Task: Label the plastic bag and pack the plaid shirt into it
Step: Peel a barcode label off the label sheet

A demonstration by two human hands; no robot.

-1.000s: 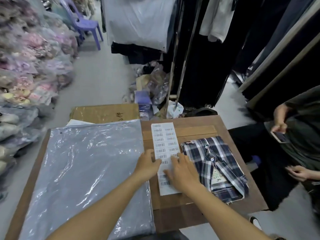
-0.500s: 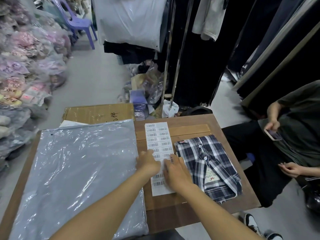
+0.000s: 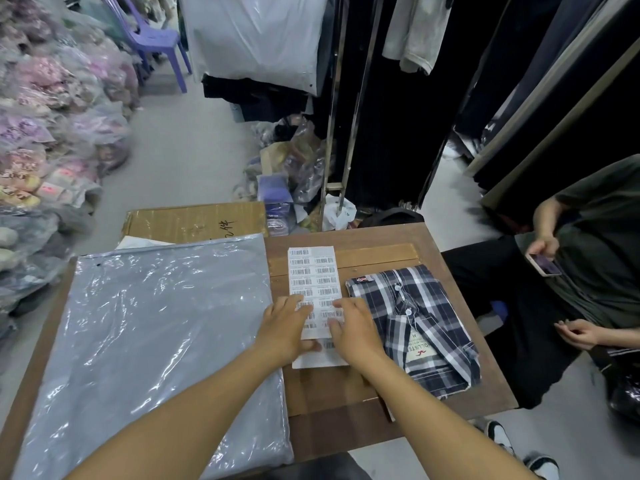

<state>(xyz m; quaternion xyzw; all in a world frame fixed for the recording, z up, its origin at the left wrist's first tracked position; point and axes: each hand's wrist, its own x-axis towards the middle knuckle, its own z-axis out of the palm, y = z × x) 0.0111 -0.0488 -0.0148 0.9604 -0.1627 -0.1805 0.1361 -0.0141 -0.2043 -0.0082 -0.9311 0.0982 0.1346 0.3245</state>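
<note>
A stack of clear grey plastic bags (image 3: 156,334) covers the left half of the wooden table (image 3: 377,237). A white sheet of barcode labels (image 3: 313,271) lies in the middle of the table. To its right sits the folded navy and white plaid shirt (image 3: 426,306) with a paper tag on it. My left hand (image 3: 282,327) presses on the sheet's lower left part, fingers spread across the labels. My right hand (image 3: 353,329) rests on the sheet's lower right part, its fingertips curled on a label. Both hands hide the lower labels.
A cardboard box (image 3: 194,221) stands behind the table. A person (image 3: 595,258) sits at the right holding a phone (image 3: 543,265). Bagged clothes (image 3: 52,140) pile up on the left, dark garments hang on racks (image 3: 349,98) behind, and a purple chair (image 3: 152,39) stands at the back.
Both hands stay on the lower part of the label sheet. My left fingers have spread a little further across it. The shirt and bags have not moved.
</note>
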